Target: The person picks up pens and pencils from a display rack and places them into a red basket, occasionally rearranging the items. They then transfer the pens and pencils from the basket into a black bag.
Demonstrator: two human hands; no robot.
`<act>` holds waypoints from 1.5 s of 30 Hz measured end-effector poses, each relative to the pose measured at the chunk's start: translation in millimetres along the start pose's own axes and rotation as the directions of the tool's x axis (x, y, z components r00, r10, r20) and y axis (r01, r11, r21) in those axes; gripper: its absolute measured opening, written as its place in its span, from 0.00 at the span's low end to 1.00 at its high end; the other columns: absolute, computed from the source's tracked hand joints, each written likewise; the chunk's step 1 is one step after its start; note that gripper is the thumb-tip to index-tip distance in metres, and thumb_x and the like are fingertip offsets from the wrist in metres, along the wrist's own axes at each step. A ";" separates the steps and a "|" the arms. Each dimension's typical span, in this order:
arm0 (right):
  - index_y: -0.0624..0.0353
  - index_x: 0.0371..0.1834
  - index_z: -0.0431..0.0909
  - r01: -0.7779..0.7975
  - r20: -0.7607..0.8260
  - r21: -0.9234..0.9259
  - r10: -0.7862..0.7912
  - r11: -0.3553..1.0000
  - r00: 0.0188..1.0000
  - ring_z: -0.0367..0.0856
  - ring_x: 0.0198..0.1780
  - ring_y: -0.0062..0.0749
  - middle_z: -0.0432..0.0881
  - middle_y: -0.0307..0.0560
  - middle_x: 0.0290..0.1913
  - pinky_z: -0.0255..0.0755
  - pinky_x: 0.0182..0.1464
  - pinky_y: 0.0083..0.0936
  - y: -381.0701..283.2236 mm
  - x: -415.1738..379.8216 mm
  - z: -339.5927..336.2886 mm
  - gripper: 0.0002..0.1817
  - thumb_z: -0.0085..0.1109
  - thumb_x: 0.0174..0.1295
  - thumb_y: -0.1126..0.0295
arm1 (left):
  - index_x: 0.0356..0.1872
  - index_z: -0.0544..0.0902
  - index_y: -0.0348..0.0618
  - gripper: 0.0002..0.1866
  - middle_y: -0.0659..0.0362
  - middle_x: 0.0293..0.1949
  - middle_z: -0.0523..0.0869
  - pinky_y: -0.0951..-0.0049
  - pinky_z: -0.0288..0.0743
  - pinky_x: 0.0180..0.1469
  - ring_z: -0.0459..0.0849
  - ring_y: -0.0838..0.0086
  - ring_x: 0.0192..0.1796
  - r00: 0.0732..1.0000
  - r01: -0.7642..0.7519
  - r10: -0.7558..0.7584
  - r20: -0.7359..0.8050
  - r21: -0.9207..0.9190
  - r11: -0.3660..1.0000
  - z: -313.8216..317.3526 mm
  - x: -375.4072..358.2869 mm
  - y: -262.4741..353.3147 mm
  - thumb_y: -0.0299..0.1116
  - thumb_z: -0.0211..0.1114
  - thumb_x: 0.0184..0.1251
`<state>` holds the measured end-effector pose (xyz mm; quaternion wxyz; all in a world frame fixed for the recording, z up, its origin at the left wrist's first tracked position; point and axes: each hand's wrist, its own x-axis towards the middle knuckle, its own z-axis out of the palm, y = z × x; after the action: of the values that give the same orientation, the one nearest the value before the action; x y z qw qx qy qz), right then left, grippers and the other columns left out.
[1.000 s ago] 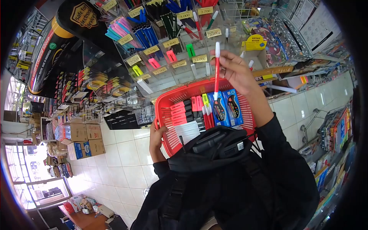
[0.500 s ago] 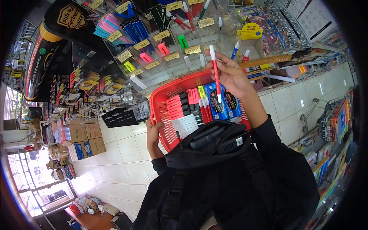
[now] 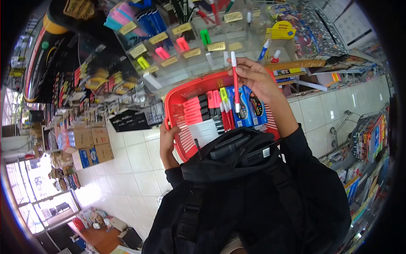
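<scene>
Because the display rack (image 3: 178, 74) stands just ahead, I see the red basket (image 3: 173, 101) close beside it, probably for easy reach. The left hand (image 3: 168, 137) clasps the basket's side, seemingly to steady it; the right hand (image 3: 260, 82) makes a narrow pinch above. Inside, blue boxes (image 3: 257, 106) and pink highlighters (image 3: 193, 112) sit neatly, likely saving room. Pinched upright is a red marker (image 3: 236, 84), perhaps for viewing.

Red marker with white ends (image 3: 235, 82) upright above a red perforated plastic basket (image 3: 186, 94)

The right hand (image 3: 256, 79) pinches the marker near its cap; the left hand (image 3: 167, 139) grips the basket's side rim. Inside lie pink highlighters (image 3: 193, 113), flat white items (image 3: 202, 130), red white-capped markers (image 3: 226, 119) and blue printed packs (image 3: 257, 112). Beyond stands a clear plastic pen rack (image 3: 169, 73)
</scene>
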<state>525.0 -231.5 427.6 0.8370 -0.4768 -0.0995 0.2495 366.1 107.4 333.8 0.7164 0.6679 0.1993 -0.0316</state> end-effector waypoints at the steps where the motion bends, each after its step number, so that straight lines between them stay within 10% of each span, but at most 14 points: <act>1: 0.60 0.62 0.74 -0.041 -0.028 -0.073 0.039 0.996 0.999 0.81 0.45 0.21 0.84 0.43 0.48 0.73 0.49 0.20 7.7 1.7 -3.1 0.21 0.63 0.67 0.66 | 0.57 0.75 0.34 0.28 0.57 0.42 0.85 0.76 0.78 0.42 0.83 0.75 0.39 1.000 0.004 -0.004 -0.014 0.003 1.000 -1.2 -2.4 -0.9 0.18 0.57 0.49; 10: 0.60 0.64 0.69 -0.057 -0.062 -0.779 0.014 0.624 0.998 0.84 0.32 0.32 0.84 0.50 0.30 0.77 0.37 0.28 114.8 -8.1 -40.2 0.27 0.64 0.61 0.74 | 0.58 0.76 0.35 0.30 0.57 0.44 0.86 0.74 0.77 0.47 0.83 0.73 0.43 1.000 0.008 -0.008 -0.005 -0.021 1.000 -1.1 -0.7 2.0 0.17 0.58 0.47; 17: 0.62 0.64 0.69 0.098 0.139 -0.925 0.086 0.368 0.987 0.83 0.37 0.47 0.83 0.52 0.31 0.76 0.42 0.38 149.5 -17.8 -26.2 0.28 0.63 0.60 0.71 | 0.59 0.76 0.34 0.31 0.56 0.44 0.86 0.72 0.77 0.48 0.84 0.73 0.42 1.000 0.031 -0.031 0.004 -0.026 0.999 -3.4 1.1 -0.5 0.17 0.58 0.46; 21: 0.59 0.69 0.66 0.062 0.081 -0.983 0.111 0.171 0.990 0.82 0.44 0.47 0.77 0.58 0.48 0.75 0.49 0.39 141.8 -24.6 -11.7 0.31 0.63 0.62 0.70 | 0.59 0.76 0.34 0.32 0.56 0.44 0.86 0.72 0.77 0.49 0.84 0.73 0.43 1.000 0.025 -0.025 -0.007 -0.015 1.000 -1.2 -0.2 3.8 0.17 0.59 0.45; 45: 0.60 0.61 0.70 0.076 0.104 -0.977 0.137 0.199 0.985 0.82 0.47 0.58 0.76 0.58 0.51 0.77 0.50 0.46 147.0 -29.0 -14.5 0.24 0.60 0.61 0.70 | 0.59 0.75 0.34 0.31 0.54 0.44 0.86 0.72 0.80 0.46 0.85 0.71 0.41 1.000 0.005 -0.006 -0.015 -0.024 1.000 -2.0 1.3 -2.3 0.17 0.58 0.46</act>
<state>458.6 -195.4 297.5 0.3296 -0.8773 -0.2953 0.1857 366.2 109.4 331.1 0.7228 0.6588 0.2069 -0.0261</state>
